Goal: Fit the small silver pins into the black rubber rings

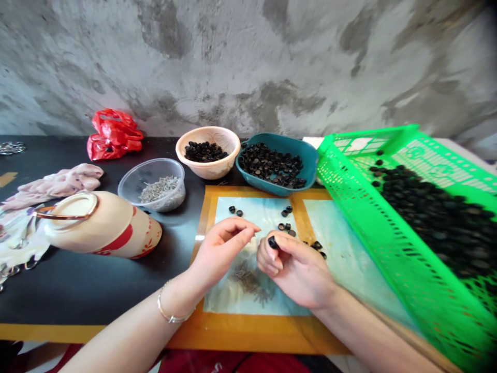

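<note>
My right hand (297, 264) pinches a small black round cap (273, 242) between thumb and fingers. Close by on its left, my left hand (227, 246) has thumb and forefinger pressed together; whatever they hold, if anything, is too small to make out. Both hands are above a pale blue sheet (221, 300) edged with brown tape. Under and between them lies a loose pile of thin metal screws or pins (246, 277). Several black caps (287, 211) are scattered on the sheet just beyond my hands.
Behind stand a clear tub (124, 184) of metal pins, a pink bowl (207, 170) and a teal basin (248, 178) of black pieces. A large green crate (361, 228) of black caps is on the right. Left are a cream flask (104, 223), gloves (58, 184) and a red bag (112, 134).
</note>
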Demonstrator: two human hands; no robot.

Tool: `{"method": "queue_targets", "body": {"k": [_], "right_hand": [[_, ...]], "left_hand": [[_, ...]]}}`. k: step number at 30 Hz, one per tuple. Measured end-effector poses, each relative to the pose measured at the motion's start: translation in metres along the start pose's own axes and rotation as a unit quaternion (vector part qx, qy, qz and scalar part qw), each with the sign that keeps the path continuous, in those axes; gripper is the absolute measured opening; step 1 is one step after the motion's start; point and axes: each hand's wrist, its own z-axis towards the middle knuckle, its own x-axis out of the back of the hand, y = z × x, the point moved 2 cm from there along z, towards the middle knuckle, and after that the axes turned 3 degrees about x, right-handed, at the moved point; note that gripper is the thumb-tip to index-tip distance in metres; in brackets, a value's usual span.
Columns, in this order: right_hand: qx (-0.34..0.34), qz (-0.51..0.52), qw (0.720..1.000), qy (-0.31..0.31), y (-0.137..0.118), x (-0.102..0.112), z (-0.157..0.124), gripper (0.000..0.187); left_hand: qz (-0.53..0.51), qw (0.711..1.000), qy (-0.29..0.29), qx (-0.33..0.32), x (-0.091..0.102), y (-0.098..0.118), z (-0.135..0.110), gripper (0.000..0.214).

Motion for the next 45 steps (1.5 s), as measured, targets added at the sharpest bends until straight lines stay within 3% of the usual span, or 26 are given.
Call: {"method": "queue_targets", "body": {"k": [5, 11, 18, 23, 26, 28, 29, 31, 34, 36, 40, 45], "right_hand": [[0.005, 0.012, 1.000, -0.002, 0.001, -0.002, -0.001, 0.028], [-0.058, 0.068, 0.995, -0.052, 0.005, -0.004, -0.002, 0.032], [-0.113, 0.086, 0.986, -0.086, 0.009, -0.001, -0.003, 0.038], [-0.095, 0.031, 0.993, -0.066, 0.010, -0.001, -0.005, 0.038], [-0.047, -0.107, 0.992, -0.036, 0.005, 0.003, -0.005, 0.047], [0.046, -0.263, 0.964, 0.003, -0.002, 0.008, -0.006, 0.044], [0.105, -0.342, 0.934, 0.025, -0.007, 0.009, -0.006, 0.038], [0.218, -0.478, 0.849, 0.051, -0.017, 0.009, -0.008, 0.029], [0.330, -0.613, 0.718, 0.020, -0.025, 0.005, -0.009, 0.032], [0.368, -0.648, 0.667, -0.011, -0.027, 0.003, -0.009, 0.025], [0.387, -0.668, 0.634, -0.039, -0.029, 0.003, -0.008, 0.022], [0.383, -0.648, 0.655, -0.065, -0.031, 0.003, -0.009, 0.025]], "left_hand": [[0.011, 1.000, 0.014, -0.005, 0.001, -0.003, 0.003, 0.012], [0.027, 0.999, 0.013, -0.021, 0.001, 0.000, 0.004, 0.015], [-0.039, 0.992, -0.103, -0.054, -0.005, 0.009, -0.005, 0.017], [-0.097, 0.988, -0.117, -0.015, -0.007, 0.007, -0.006, 0.018], [-0.132, 0.984, -0.112, 0.026, -0.008, 0.008, -0.007, 0.016], [-0.175, 0.977, -0.105, 0.065, -0.009, 0.008, -0.008, 0.013], [-0.197, 0.971, -0.102, 0.085, -0.010, 0.008, -0.008, 0.013], [-0.235, 0.959, -0.103, 0.121, -0.011, 0.007, -0.010, 0.015], [-0.267, 0.945, -0.106, 0.159, -0.013, 0.003, -0.013, 0.017], [-0.280, 0.938, -0.110, 0.174, -0.015, 0.000, -0.014, 0.017], [-0.293, 0.925, -0.125, 0.205, -0.017, -0.001, -0.017, 0.018], [-0.296, 0.914, -0.125, 0.249, -0.018, 0.001, -0.018, 0.027]]}}
